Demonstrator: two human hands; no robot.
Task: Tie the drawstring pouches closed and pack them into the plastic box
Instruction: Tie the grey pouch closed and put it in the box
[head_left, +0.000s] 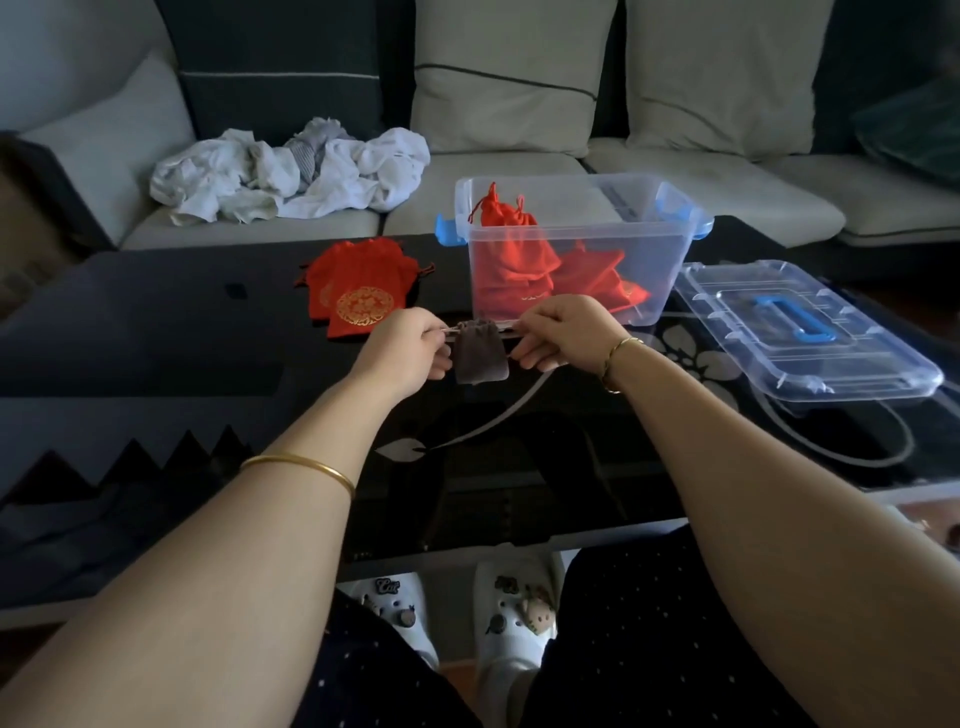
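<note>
A small grey drawstring pouch (479, 353) hangs between my hands above the dark table, its mouth gathered. My left hand (402, 353) pinches the drawstring on the pouch's left side. On the right side my right hand (563, 332) pinches the other drawstring end. Behind them stands the clear plastic box (623, 260) with blue latches, holding several red pouches (511, 249). A flat stack of red pouches (358, 288) with a gold emblem lies on the table to the left of the box.
The box's clear lid (810, 332) with a blue handle lies on the glass table (156, 332) to the right. A sofa behind carries crumpled white cloth (291, 174) and cushions. My knees and white slippers (457, 613) are under the table's near edge.
</note>
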